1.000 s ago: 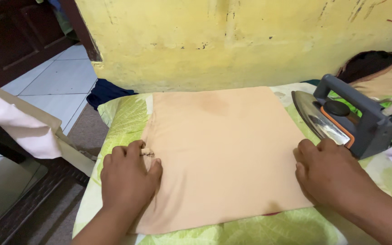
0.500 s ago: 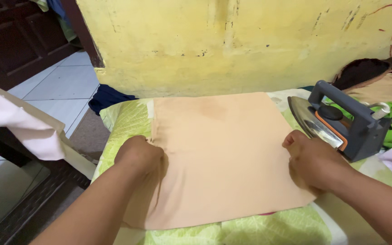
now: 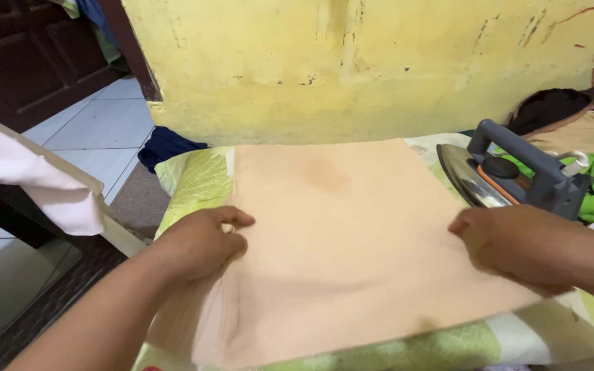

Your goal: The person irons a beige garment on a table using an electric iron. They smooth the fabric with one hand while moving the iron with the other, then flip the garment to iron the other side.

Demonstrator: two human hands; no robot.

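A peach-coloured cloth (image 3: 342, 227) lies spread over a green leaf-patterned pad (image 3: 197, 180). My left hand (image 3: 201, 240) pinches the cloth's left edge between thumb and fingers. On the opposite side, my right hand (image 3: 510, 244) grips the right edge. The near part of the cloth is lifted and drawn toward me over the pad's front edge. A grey iron with an orange trim (image 3: 517, 175) stands tilted on its heel just beyond my right hand.
A yellow wall (image 3: 352, 62) rises right behind the pad. Clothes in green, brown and tan (image 3: 589, 144) are piled at the right. A dark blue garment (image 3: 166, 145) lies on the tiled floor at left, near a white cloth (image 3: 22, 178) draped on furniture.
Both hands went from pressing flat on the cloth to gripping its side edges, and the cloth's near part has been pulled toward me.
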